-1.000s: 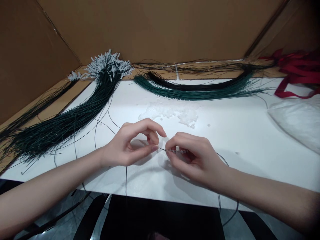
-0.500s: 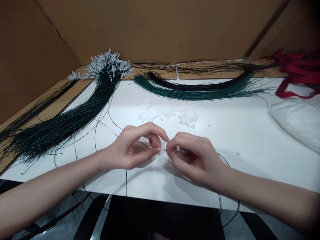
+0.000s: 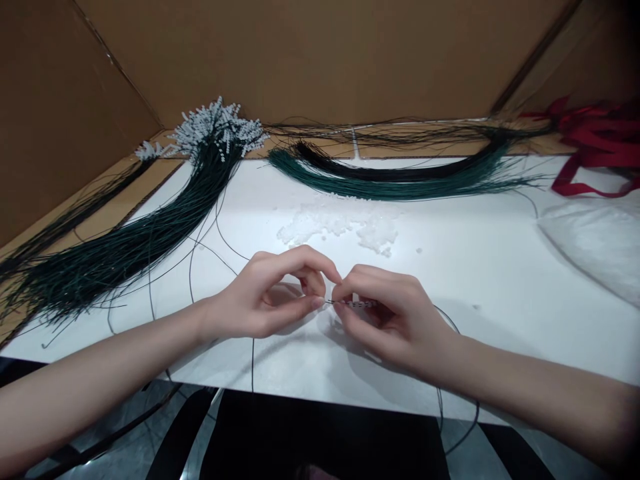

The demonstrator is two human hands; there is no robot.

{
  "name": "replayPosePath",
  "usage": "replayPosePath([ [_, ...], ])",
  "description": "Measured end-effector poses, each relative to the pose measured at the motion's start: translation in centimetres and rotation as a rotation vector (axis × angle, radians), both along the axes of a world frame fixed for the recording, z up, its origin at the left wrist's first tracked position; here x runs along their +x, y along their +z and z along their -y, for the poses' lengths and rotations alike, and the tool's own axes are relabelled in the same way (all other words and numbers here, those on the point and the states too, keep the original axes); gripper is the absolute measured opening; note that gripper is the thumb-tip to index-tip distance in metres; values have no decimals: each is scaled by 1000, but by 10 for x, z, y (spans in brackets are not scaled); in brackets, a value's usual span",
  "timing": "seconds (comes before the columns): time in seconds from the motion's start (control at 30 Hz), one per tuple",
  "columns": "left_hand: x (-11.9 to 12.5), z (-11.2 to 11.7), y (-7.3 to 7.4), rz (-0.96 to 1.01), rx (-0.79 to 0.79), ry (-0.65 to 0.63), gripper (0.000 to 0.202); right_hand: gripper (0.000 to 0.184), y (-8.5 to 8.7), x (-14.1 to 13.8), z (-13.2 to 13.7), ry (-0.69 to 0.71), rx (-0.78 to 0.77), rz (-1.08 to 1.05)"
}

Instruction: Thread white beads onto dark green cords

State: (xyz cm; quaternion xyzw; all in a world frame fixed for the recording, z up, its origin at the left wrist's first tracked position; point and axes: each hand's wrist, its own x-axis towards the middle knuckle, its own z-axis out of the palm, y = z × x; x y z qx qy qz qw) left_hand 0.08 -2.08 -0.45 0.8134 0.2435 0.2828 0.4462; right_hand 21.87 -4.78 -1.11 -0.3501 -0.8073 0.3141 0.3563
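Over the middle of the white tabletop, my left hand [image 3: 285,293] pinches the end of a thin dark wire [image 3: 328,302] between thumb and fingers. My right hand [image 3: 385,310], just beside it, grips the same wire where small whitish beads [image 3: 367,304] are strung along it, partly hidden under the curled fingers. The two index fingers almost touch. Behind my right wrist the wire loops out and hangs past the table's front edge. A scatter of loose white beads [image 3: 375,233] lies on the table just beyond my hands.
At left lies a thick bundle of dark green wires [image 3: 165,227] with white beaded tips [image 3: 215,133]. Loose green and black wires [image 3: 400,185] curve along the back. Red ribbon [image 3: 600,147] and a clear plastic bag [image 3: 600,233] sit at right. Cardboard walls [image 3: 320,60] enclose the back.
My left hand has shifted very slightly right, toward my right hand, so less bare wire shows between them. My right hand stays in place.
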Motion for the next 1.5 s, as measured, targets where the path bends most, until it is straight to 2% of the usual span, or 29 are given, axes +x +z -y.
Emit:
replayPosePath([
  [0.07, 0, -2, 2, -22, 44, 9, 26, 9, 0, 0, 0, 5, -10, 3],
  [0.17, -3, -9, 7, -44, 218, 85, 23, 10, -1, 0, 0, 11, -21, 10],
  [0.27, -11, -20, 17, -160, 407, 252, 14, 10, 0, 1, 1, 6, -20, 13],
  [0.33, -20, -28, 29, -355, 479, 376, 9, 10, -1, 1, 1, 4, -22, 8],
  [0.4, -34, -35, 43, -596, 442, 460, 13, 11, -1, 0, 1, 6, -26, 2],
  [0.47, -51, -42, 56, -759, 458, 573, 13, 11, -2, 0, 1, 8, -27, -4],
  [0.53, -71, -47, 66, -936, 399, 644, 16, 12, -2, 0, 1, 11, -32, -8],
  [0.63, -96, -53, 74, -1179, 181, 610, 24, 12, -2, 0, 1, 12, -31, 1],
  [0.7, -105, -54, 74, -1253, 70, 552, 28, 12, -1, 0, 1, 9, -13, 4],
  [0.87, -107, -52, 74, -1277, 50, 557, 32, 10, -2, -1, 0, 3, 33, -6],
  [1.03, -111, -53, 71, -1201, 44, 560, 33, 10, -2, -1, 0, 21, 37, -16],
  [1.17, -114, -58, 62, -1096, 31, 503, 30, 10, -2, -1, 0, 18, 43, -16],
  [1.3, -114, -64, 53, -1095, 11, 492, 27, 10, -2, -1, 0, 14, 42, -11],
  [1.5, -106, -64, 55, -1049, 28, 430, 20, 10, -3, -1, 0, 8, 55, -8],
])
